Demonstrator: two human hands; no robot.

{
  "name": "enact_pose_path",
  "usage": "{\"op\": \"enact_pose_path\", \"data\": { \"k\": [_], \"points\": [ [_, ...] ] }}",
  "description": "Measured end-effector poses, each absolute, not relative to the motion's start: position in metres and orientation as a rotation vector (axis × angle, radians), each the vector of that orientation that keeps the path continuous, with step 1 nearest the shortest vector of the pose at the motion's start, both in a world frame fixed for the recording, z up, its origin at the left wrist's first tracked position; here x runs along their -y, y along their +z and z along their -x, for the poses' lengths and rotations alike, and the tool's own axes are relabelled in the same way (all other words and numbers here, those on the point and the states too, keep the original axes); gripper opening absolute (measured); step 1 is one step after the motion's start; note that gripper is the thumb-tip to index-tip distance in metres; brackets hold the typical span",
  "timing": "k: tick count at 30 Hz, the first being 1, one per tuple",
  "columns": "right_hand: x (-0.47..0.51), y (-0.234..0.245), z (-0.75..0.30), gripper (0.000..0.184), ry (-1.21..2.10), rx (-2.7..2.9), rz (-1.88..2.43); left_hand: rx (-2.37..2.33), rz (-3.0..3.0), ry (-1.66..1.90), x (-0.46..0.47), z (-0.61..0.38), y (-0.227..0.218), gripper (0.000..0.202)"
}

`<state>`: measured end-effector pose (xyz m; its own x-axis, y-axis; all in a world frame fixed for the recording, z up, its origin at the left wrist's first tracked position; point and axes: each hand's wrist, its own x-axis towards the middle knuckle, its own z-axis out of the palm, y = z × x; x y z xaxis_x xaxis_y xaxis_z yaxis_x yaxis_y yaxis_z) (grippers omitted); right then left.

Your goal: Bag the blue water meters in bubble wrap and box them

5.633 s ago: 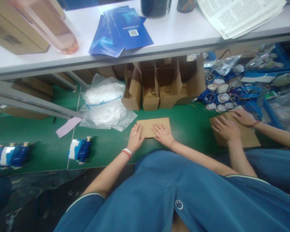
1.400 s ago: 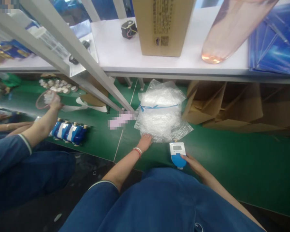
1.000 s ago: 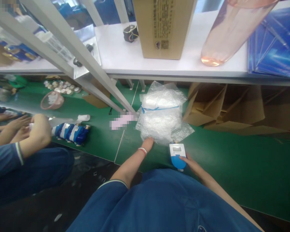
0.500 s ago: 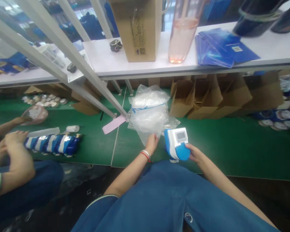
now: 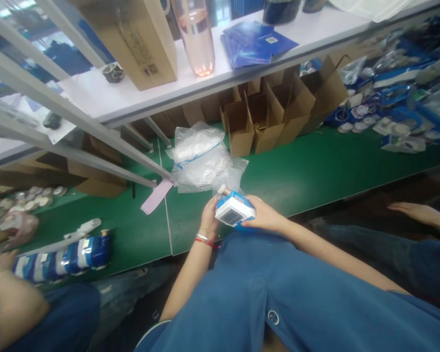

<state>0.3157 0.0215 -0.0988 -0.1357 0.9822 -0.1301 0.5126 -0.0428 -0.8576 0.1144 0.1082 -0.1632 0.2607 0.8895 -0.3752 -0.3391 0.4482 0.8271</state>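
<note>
While held up over the near edge of the green bench, gripped between left hand and right hand: blue-and-white meter, lifted but apparently not yet wrapped. Left fingers also pinching a bubble bag from the pile; bagging and boxing in cartons seemingly still ahead.

1. The meter's blue underside is mostly hidden by the right hand.
2. The cardboard box on the shelf is cut off by the top edge.
3. Small parts at far right are blurred.
</note>
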Motion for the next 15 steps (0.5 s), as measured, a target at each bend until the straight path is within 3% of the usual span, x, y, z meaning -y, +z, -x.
{"op": "enact_pose_path", "data": {
  "k": [4, 9, 12, 15],
  "points": [
    [-0.007, -0.108, -0.305, 0.089, 0.973, 1.727, 1.668, -1.051, -0.915, 0.879, -0.097, -0.097, -0.144, 0.045],
    [-0.003, -0.113, -0.297, 0.078, 0.965, 1.599, 1.787, -1.120, -1.729, 0.778, -0.093, -0.103, -0.108, 0.032],
    [-0.003, -0.122, -0.297, 0.069, 1.163, 1.303, 1.813, -1.047, -2.297, 0.532, -0.087, -0.120, -0.089, 0.033],
    [-0.002, -0.139, -0.301, 0.051, 1.450, 0.806, 1.553, -0.874, -2.721, 0.230, -0.073, -0.139, -0.076, 0.036]
  ]
}}
